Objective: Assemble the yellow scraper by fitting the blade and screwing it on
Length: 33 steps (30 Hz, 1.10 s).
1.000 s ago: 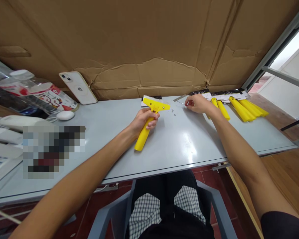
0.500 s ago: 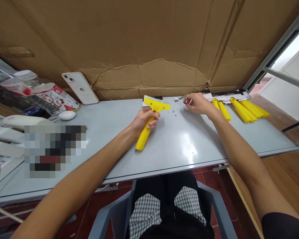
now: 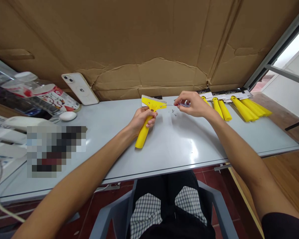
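Observation:
My left hand (image 3: 145, 120) is wrapped round the neck of a yellow scraper (image 3: 142, 137), its wide head tilted up and away from me. Two screws show on that head, and a blade edge runs along its top. In my right hand (image 3: 193, 103), the fingers pinch a screwdriver (image 3: 183, 104) with a clear and red handle. Its thin shaft points left, the tip at or very near the right screw of the scraper head; contact is too small to make out. Several tiny screws (image 3: 173, 112) lie on the table between my hands.
More yellow scrapers (image 3: 241, 109) with black-and-white cards lie at the right back. On the left are a phone (image 3: 81, 89) leaning on the cardboard (image 3: 149, 43), a white mouse (image 3: 67, 116), plastic bottles (image 3: 54, 96) and a blurred patch. The grey table (image 3: 164, 149) ends before my lap.
My right hand has moved slightly left and turned the screwdriver, bringing its tip to the scraper head. My left hand has shifted a little left with the scraper.

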{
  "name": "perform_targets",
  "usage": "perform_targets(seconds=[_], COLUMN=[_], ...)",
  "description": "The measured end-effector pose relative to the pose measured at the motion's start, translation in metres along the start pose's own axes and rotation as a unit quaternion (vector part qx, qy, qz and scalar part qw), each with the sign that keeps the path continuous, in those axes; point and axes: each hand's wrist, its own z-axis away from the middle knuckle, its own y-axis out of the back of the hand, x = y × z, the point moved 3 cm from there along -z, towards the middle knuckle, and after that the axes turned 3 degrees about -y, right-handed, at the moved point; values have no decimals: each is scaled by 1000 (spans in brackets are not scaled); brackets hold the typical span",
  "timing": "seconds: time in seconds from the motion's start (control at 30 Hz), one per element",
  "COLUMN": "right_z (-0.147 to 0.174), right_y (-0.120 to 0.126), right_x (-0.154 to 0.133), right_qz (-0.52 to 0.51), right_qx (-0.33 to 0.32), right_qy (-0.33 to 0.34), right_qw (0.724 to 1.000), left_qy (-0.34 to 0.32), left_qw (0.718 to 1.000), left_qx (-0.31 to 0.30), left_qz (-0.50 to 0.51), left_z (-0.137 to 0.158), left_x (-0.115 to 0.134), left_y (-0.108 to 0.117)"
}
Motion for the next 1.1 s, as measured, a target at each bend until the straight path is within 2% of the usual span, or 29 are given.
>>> perform_targets(seconds=[0.77,1.1], right_z=[0,4], right_y=[-3,-7], right_x=[-5,-13], right_qz=[-4,82], right_qx=[-1,-11], right_qy=[-8,31], right_qw=[1000,996], left_qy=[5,1], left_qw=[999,996], left_qx=[-2,31], left_qz=[-43,-89], left_z=[4,5], left_x=[3,-1], left_y=[-3,-6])
